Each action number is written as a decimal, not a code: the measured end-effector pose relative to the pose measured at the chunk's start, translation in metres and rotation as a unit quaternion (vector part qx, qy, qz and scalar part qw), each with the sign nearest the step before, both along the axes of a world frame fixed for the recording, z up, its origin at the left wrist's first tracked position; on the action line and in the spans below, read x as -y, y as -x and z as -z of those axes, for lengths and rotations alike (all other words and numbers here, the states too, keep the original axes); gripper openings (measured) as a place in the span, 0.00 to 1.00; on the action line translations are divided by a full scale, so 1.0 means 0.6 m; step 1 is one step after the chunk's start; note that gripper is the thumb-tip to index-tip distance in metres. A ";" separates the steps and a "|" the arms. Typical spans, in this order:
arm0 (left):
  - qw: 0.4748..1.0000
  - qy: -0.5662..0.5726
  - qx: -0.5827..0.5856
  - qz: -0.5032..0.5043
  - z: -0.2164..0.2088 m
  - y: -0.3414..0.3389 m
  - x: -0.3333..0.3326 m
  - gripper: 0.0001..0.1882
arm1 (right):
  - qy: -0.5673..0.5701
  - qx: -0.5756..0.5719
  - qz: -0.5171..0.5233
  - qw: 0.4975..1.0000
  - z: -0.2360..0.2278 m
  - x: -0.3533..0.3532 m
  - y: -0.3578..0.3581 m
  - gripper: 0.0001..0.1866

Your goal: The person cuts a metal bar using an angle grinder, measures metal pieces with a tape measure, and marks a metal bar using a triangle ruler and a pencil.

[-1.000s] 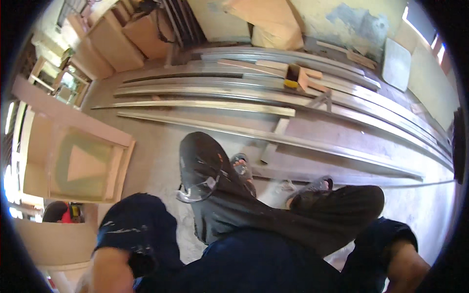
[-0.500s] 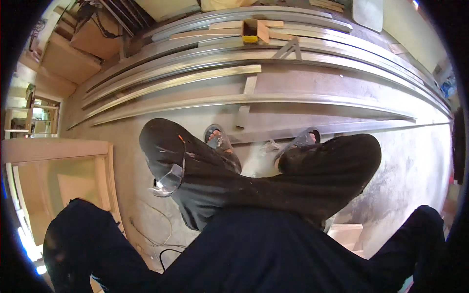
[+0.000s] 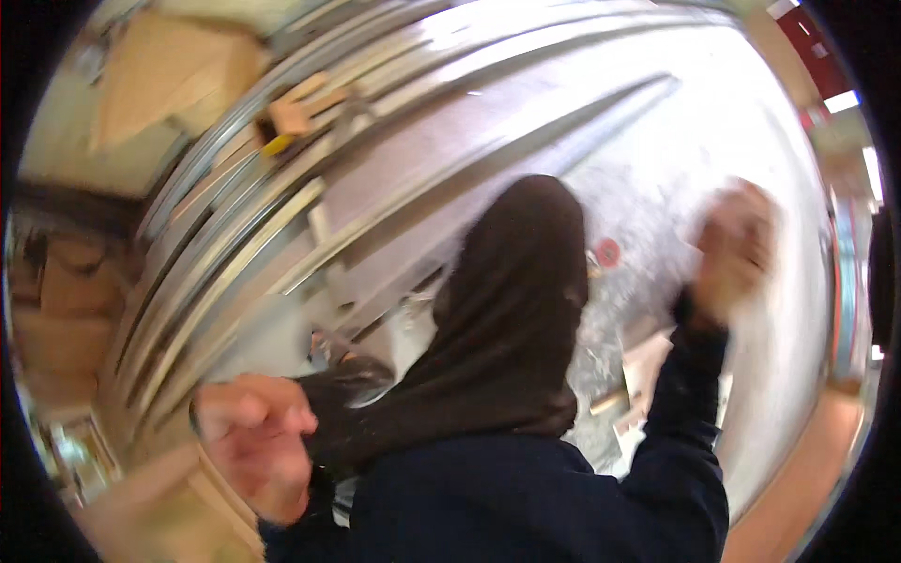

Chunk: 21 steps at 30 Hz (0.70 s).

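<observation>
My left hand (image 3: 258, 446) is raised at the lower left, beside my dark-trousered leg (image 3: 516, 300). Its fingers are loosely curled and a little blurred, and nothing shows in them. My right hand (image 3: 737, 249) is lifted over the pale floor (image 3: 648, 197) on the right. Motion smears its fingers, so their position and anything they hold cannot be made out. A small red disc (image 3: 608, 251) lies on the floor between my knee and that hand. Long metal and wooden strips (image 3: 450, 202) are laid out at an angle in front of me.
A small open box (image 3: 286, 122) with a yellow patch sits on the strips. Brown boards or cartons (image 3: 70, 324) stand at the far left. Pale wood pieces (image 3: 643, 371) lie right of my leg. A long orange-brown panel (image 3: 798, 479) runs along the right edge.
Both hands, out of sight before, have come up into view. My view has swung to the right, so the strips now slant and the red disc shows.
</observation>
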State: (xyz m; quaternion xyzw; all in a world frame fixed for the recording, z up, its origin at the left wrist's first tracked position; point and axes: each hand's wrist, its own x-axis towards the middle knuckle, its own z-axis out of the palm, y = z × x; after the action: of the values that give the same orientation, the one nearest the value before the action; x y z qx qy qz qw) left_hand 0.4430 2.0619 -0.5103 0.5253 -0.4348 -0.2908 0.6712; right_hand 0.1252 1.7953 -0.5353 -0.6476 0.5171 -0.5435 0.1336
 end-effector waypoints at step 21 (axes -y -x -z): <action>0.934 -0.343 -0.017 -0.101 0.239 0.003 0.034 0.16 | -0.277 -0.333 -0.154 0.888 0.736 0.024 -0.210 0.26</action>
State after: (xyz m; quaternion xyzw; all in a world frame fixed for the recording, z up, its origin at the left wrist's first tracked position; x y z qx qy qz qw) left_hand 0.4412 2.0413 -0.6535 0.7597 -0.2414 -0.3621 0.4831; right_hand 0.2513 1.7806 -0.9767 -0.7987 0.5544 -0.1028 0.2100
